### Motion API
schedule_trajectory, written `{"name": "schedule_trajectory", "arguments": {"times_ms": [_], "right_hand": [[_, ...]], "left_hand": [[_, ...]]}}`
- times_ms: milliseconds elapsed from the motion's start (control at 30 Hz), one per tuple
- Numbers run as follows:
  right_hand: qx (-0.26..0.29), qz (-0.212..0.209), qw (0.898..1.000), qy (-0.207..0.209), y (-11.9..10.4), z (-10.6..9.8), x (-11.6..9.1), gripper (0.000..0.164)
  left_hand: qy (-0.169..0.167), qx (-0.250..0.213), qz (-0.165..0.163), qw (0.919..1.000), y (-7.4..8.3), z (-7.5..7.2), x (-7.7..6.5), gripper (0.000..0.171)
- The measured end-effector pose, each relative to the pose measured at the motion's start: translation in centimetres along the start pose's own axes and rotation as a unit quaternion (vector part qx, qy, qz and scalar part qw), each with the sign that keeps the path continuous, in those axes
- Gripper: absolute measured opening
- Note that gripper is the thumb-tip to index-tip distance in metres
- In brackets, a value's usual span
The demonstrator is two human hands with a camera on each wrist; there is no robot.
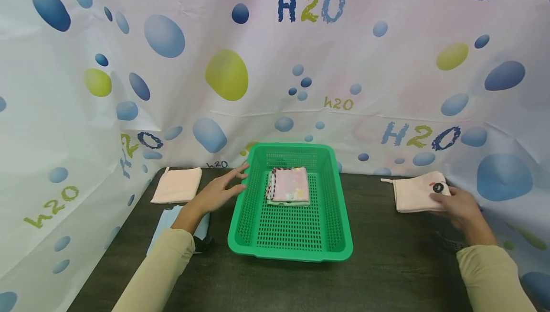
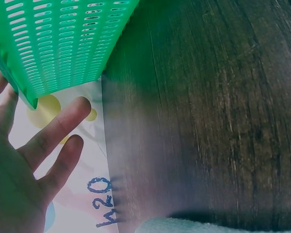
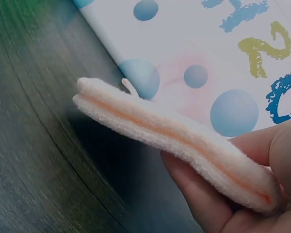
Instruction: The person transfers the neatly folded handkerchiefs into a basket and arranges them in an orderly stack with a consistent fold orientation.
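Note:
My right hand (image 1: 461,211) pinches the right end of a folded peach towel (image 1: 412,193) with a hanging loop and a dark round motif. In the right wrist view, the folded towel (image 3: 174,141) shows edge-on between thumb and fingers, above the dark table. At the left rim of a green plastic basket (image 1: 289,254) is my left hand (image 1: 215,192), its fingers extended. The left wrist view has these spread fingers right by the basket's perforated side (image 2: 63,43). Inside the basket lies a small stack of folded cloths (image 1: 292,185), a pink patterned one on top.
Another folded peach towel (image 1: 178,185) lies at the table's back left. A light blue cloth (image 1: 165,221) sits in front of it, partly hidden by my left forearm. A patterned sheet (image 1: 275,87) with bubbles and lettering hangs behind the dark wooden table (image 1: 386,274) and at both sides.

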State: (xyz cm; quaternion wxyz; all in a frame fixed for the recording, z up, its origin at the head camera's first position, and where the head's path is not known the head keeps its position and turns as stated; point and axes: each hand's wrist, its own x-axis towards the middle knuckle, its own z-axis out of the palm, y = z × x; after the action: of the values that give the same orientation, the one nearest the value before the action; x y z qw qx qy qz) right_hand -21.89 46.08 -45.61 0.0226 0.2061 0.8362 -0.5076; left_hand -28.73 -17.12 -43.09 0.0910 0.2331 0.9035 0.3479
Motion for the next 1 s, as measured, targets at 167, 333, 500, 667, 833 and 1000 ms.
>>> {"name": "schedule_trajectory", "arguments": {"times_ms": [167, 333, 500, 667, 833, 1000], "right_hand": [[0.032, -0.015, 0.999, -0.005, -0.1, 0.1, -0.1, 0.074], [0.082, -0.034, 0.996, -0.022, -0.8, 0.1, -0.2, 0.079], [0.117, -0.039, 0.992, -0.03, -1.4, 0.2, -0.5, 0.083], [0.158, -0.041, 0.986, -0.033, -1.9, 0.3, -0.8, 0.087], [0.196, -0.044, 0.979, -0.031, -2.8, 0.3, -1.3, 0.091], [0.24, -0.043, 0.969, -0.046, -3.6, 0.3, -1.7, 0.096]], "left_hand": [[0.003, 0.001, 0.0, 1.0, -0.1, 0.0, 0.0, 0.064], [0.009, -0.008, 0.001, 0.9999, -0.1, -0.1, -0.1, 0.063], [0.008, -0.009, 0.001, 0.9999, -0.1, 0.0, -0.1, 0.065], [0.008, -0.009, 0.001, 0.9999, -0.2, 0.1, 0.0, 0.064], [0.007, -0.004, 0.001, 1.0, -0.3, 0.2, 0.0, 0.064], [0.005, -0.003, -0.001, 1.0, -0.4, 0.3, 0.0, 0.064]]}}
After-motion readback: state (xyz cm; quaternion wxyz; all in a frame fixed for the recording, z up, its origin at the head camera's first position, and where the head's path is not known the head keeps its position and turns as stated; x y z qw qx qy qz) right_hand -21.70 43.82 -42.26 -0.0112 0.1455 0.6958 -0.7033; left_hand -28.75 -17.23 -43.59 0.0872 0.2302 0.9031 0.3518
